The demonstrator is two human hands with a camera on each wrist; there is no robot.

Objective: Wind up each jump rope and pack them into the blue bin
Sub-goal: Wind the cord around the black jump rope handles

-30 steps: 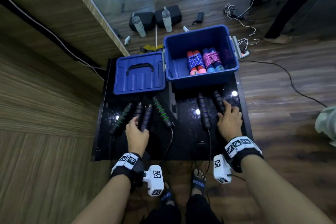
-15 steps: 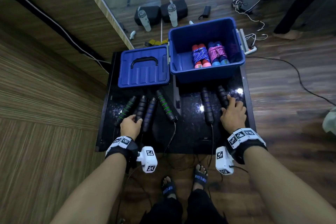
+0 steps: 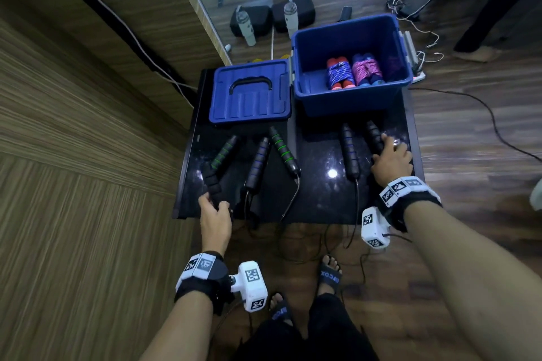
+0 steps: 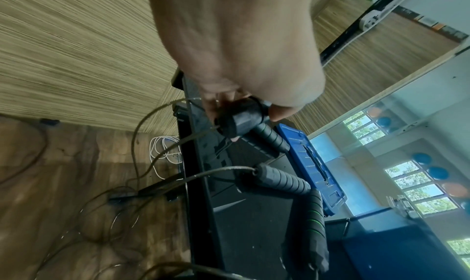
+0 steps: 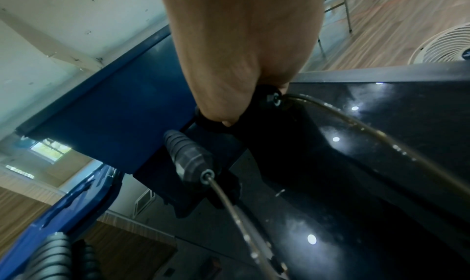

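An open blue bin stands at the back right of a black table, with two wound ropes, one red-handled and one blue-handled, inside. Several black jump-rope handles lie on the table in front. My left hand grips the end of a black handle at the table's front left edge, lifted off the others; the grip shows in the left wrist view. My right hand holds the rightmost black handle near the bin. Thin cables hang off the front edge.
The bin's blue lid lies flat left of the bin. A wooden wall panel stands close on the left. Two bottles and black bags sit on the floor behind. Cables trail across the floor by my feet.
My left hand has pulled one black handle back toward the table's front left edge and away from the row. My right hand stays on the rightmost handle.
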